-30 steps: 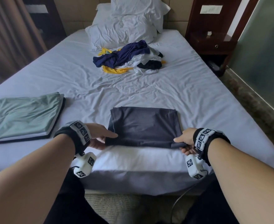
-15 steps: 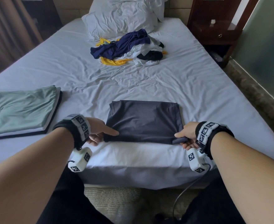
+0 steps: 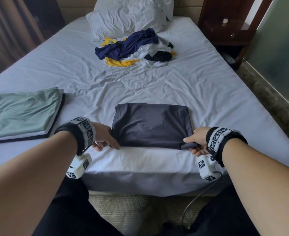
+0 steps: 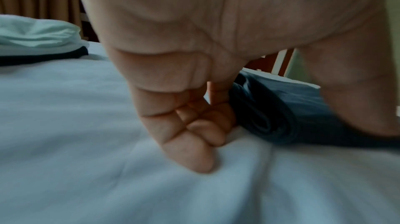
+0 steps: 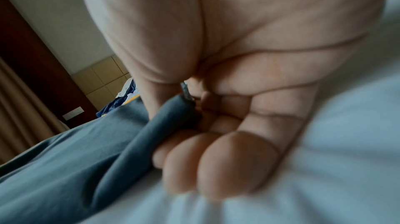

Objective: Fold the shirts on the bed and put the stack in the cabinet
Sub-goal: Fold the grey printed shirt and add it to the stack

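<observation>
A folded dark grey shirt [image 3: 151, 126] lies flat on the bed [image 3: 208, 91] near its front edge. My left hand [image 3: 104, 138] is at the shirt's near left corner. Its thumb lies on top of the shirt [image 4: 281, 107] and its fingers [image 4: 194, 142] curl against the folded edge on the sheet. My right hand [image 3: 195, 142] pinches the near right corner, and the cloth [image 5: 75, 150] bunches between thumb and curled fingers [image 5: 216, 162]. A stack of folded shirts [image 3: 21, 113], green on top, lies at the left. Unfolded shirts [image 3: 135, 46] are heaped near the pillows.
White pillows [image 3: 126, 19] stand at the head of the bed. A dark wooden nightstand [image 3: 225, 28] is at the far right, with a carpeted strip of floor [image 3: 268, 99] along the bed's right side. Curtains [image 3: 7, 31] hang at the left.
Both hands stay at the dark grey shirt's near corners. The head view has dipped and shifted slightly. The shirt, the stack and the heap lie as before.
</observation>
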A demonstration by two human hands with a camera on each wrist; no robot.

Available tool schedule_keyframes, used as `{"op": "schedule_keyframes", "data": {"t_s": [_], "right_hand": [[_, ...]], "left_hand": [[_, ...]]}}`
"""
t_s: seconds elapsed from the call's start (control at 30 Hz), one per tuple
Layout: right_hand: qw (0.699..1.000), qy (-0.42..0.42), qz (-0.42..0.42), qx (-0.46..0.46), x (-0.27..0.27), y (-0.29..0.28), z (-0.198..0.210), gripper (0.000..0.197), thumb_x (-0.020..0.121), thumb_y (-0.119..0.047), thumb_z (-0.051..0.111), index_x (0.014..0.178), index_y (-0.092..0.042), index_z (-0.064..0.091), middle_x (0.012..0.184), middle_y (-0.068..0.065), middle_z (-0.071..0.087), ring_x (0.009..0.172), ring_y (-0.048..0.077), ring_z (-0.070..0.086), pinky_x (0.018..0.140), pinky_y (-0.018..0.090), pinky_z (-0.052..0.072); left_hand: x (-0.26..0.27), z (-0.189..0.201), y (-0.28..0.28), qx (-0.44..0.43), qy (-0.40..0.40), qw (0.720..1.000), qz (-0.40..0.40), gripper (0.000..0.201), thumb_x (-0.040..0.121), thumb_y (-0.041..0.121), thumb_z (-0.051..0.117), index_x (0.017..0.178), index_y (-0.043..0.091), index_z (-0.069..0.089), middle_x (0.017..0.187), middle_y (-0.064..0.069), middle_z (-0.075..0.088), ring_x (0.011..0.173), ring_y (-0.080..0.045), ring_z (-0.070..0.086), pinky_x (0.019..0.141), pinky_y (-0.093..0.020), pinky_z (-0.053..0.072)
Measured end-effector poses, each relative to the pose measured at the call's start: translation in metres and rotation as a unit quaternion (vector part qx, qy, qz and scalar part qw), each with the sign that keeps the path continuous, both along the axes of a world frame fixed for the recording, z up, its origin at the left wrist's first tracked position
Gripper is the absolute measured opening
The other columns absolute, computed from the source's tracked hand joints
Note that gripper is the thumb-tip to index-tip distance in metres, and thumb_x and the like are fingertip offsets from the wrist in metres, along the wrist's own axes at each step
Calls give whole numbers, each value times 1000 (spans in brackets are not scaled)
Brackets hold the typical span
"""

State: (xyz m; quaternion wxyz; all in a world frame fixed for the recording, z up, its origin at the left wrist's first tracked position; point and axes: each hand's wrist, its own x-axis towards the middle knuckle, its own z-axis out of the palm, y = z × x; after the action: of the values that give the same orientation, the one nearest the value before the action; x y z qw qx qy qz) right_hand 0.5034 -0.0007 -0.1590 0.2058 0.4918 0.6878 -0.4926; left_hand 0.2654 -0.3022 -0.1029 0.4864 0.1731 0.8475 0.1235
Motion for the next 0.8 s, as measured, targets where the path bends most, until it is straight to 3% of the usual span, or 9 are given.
{"op": "schedule_keyframes", "data": {"t_s": [0.07, 0.2, 0.3, 0.4, 0.5, 0.57, 0.67, 0.73, 0.8], "right_hand": [[1000, -2, 2, 1, 0, 0, 1, 34, 97, -33, 66, 93, 0, 60, 66, 16, 63, 54, 24, 56, 50, 31, 46], [1000, 6, -1, -1, 0, -1, 2, 34, 97, -34, 66, 95, 0, 60, 66, 15, 64, 55, 23, 57, 52, 32, 46], [1000, 11, -3, 8, 2, -2, 2, 34, 96, -34, 67, 95, -1, 59, 66, 16, 63, 54, 24, 56, 53, 33, 44], [1000, 24, -6, 13, 3, -6, 6, 30, 98, -29, 66, 98, -1, 55, 60, 13, 61, 51, 21, 55, 47, 30, 46], [999, 29, -4, 14, 3, -6, 7, 29, 99, -27, 65, 102, -1, 53, 58, 11, 61, 49, 20, 55, 46, 29, 49], [1000, 24, 1, 12, 3, -4, 6, 33, 97, -30, 67, 104, -1, 54, 63, 15, 63, 54, 24, 57, 55, 34, 47], [1000, 7, 14, 8, 0, -1, 3, 38, 95, -32, 69, 107, 3, 59, 69, 18, 65, 57, 27, 58, 60, 37, 44], [1000, 5, 14, 5, -2, -1, 4, 36, 95, -29, 69, 107, 4, 60, 67, 18, 65, 54, 26, 59, 58, 36, 46], [1000, -4, 17, 1, -5, 0, 4, 36, 95, -29, 69, 103, 5, 60, 69, 19, 66, 55, 26, 60, 59, 36, 47]], "left_hand": [[4, 1, 1, -10, 15, 1000, -16, 39, 75, 24, 90, 100, 13, 63, 71, -2, 49, 68, -16, 50, 68, -27, 56], [3, -4, 2, -46, 111, 990, -75, 14, 84, -4, 62, 92, 6, 57, 54, -2, 52, 44, -14, 58, 46, -22, 48], [0, -6, 4, -31, 113, 992, -49, 17, 82, -11, 44, 85, 4, 51, 51, -6, 48, 44, -18, 49, 46, -23, 42], [-3, -6, 9, -48, 129, 989, -60, 22, 80, -12, 41, 68, 4, 48, 51, -8, 46, 43, -17, 44, 45, -22, 38], [-3, 3, 13, -98, 163, 978, -82, 20, 81, -6, 53, 93, -1, 68, 73, -13, 73, 60, -23, 64, 57, -26, 54], [-7, 11, 13, -98, 169, 977, -88, 21, 88, -1, 58, 103, 1, 72, 90, -12, 78, 71, -19, 70, 59, -21, 55], [-36, 9, 20, 47, 158, 985, 49, 12, 94, 1, 57, 94, 1, 69, 78, -12, 68, 65, -21, 66, 61, -29, 58], [-46, 6, 29, 139, 135, 966, 173, 14, 101, 13, 57, 103, 2, 66, 84, -13, 62, 67, -22, 60, 61, -33, 54], [-51, 0, 41, 184, 122, 950, 220, 25, 102, 29, 60, 99, 5, 64, 85, -10, 59, 66, -21, 56, 61, -31, 50]]}}
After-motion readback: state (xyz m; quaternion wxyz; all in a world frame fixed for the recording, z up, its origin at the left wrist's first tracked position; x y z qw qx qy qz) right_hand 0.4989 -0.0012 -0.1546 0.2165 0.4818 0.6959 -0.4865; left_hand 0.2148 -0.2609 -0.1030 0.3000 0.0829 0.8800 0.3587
